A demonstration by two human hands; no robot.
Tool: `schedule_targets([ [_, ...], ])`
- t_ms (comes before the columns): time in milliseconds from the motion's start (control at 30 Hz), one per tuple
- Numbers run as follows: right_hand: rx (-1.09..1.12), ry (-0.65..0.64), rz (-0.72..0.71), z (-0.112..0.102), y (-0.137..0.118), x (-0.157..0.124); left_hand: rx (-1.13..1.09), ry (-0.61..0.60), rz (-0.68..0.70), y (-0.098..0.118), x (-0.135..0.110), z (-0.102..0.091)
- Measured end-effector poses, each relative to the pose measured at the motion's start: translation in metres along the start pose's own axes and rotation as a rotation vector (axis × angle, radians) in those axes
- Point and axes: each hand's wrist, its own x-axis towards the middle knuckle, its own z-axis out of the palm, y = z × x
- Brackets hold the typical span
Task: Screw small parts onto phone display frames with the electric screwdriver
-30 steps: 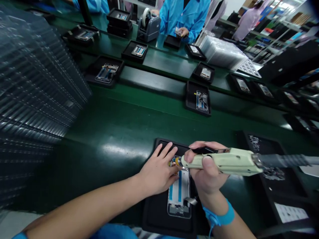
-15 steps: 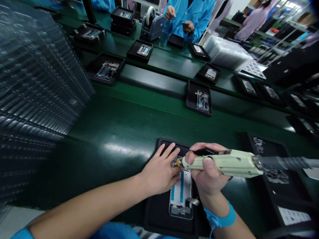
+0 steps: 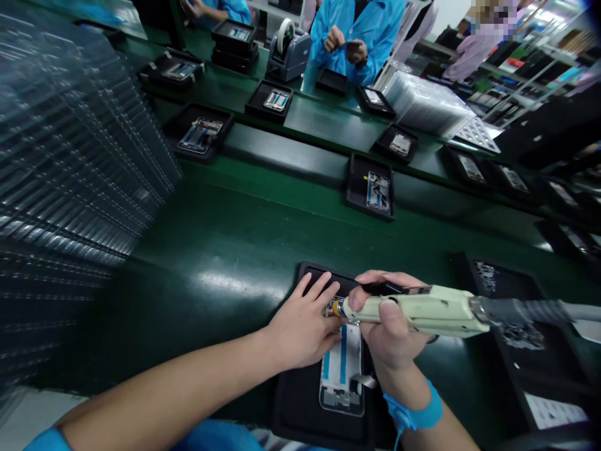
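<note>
In front of me a phone frame (image 3: 342, 357) with blue adhesive strips lies in a black tray (image 3: 300, 407). My left hand (image 3: 303, 322) rests on the upper part of the frame, its fingers spread. My right hand (image 3: 392, 332) is wrapped round a pale-green electric screwdriver (image 3: 432, 311), held almost level. A dark, thin tool (image 3: 382, 288) is also tucked in that hand. The screwdriver's tip is at the frame's upper end beside my left fingers; the exact contact point is hidden. A blue wrist strap (image 3: 416, 410) circles my right wrist.
Tall stacks of clear plastic trays (image 3: 70, 156) stand at left. Beyond the tray, a belt carries black trays with phone frames (image 3: 378, 193). A parts tray (image 3: 521, 332) holding small metal pieces lies at right. Across the line, a co-worker's hands (image 3: 355, 51) hold something near a tape dispenser (image 3: 288, 53).
Both my hands and the screwdriver stay almost in place at the frame. Trays on the belt have shifted slightly. Across the line, the co-worker's hands have moved closer together.
</note>
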Motion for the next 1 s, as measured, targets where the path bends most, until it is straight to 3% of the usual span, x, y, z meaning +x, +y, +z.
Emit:
schedule_targets([
  [133,0.049,0.081,-0.026,-0.004,-0.014,0.007,0.049,0.003,-0.008,0.005,-0.007,-0.005],
  [233,0.044,0.186,-0.08,-0.017,-0.027,0.013,0.117,-0.017,-0.103,-0.002,-0.015,-0.011],
  [333,0.07,0.251,-0.097,-0.034,-0.029,0.018,0.189,-0.044,-0.204,-0.035,-0.013,-0.028],
  [467,0.086,0.357,-0.097,-0.05,-0.026,0.02,0.317,-0.053,-0.295,-0.073,0.0,-0.067],
  [533,0.066,0.398,-0.065,-0.058,-0.029,0.018,0.336,-0.046,-0.292,-0.067,-0.009,-0.081],
  [600,0.042,0.42,-0.011,-0.068,-0.032,0.013,0.276,-0.123,-0.188,-0.046,-0.03,-0.085],
  [667,0.027,0.433,0.075,-0.08,-0.035,0.008,0.204,-0.279,-0.063,-0.024,-0.055,-0.08],
  [733,0.041,0.45,0.144,-0.091,-0.035,0.004,0.226,-0.335,-0.037,-0.017,-0.066,-0.071],
  [833,0.085,0.478,0.135,-0.099,-0.03,0.002,0.334,-0.211,-0.129,-0.051,-0.045,-0.065],
  [1000,0.023,0.441,0.084,-0.107,-0.017,0.001,0.45,0.058,-0.378,-0.15,0.048,-0.085],
])
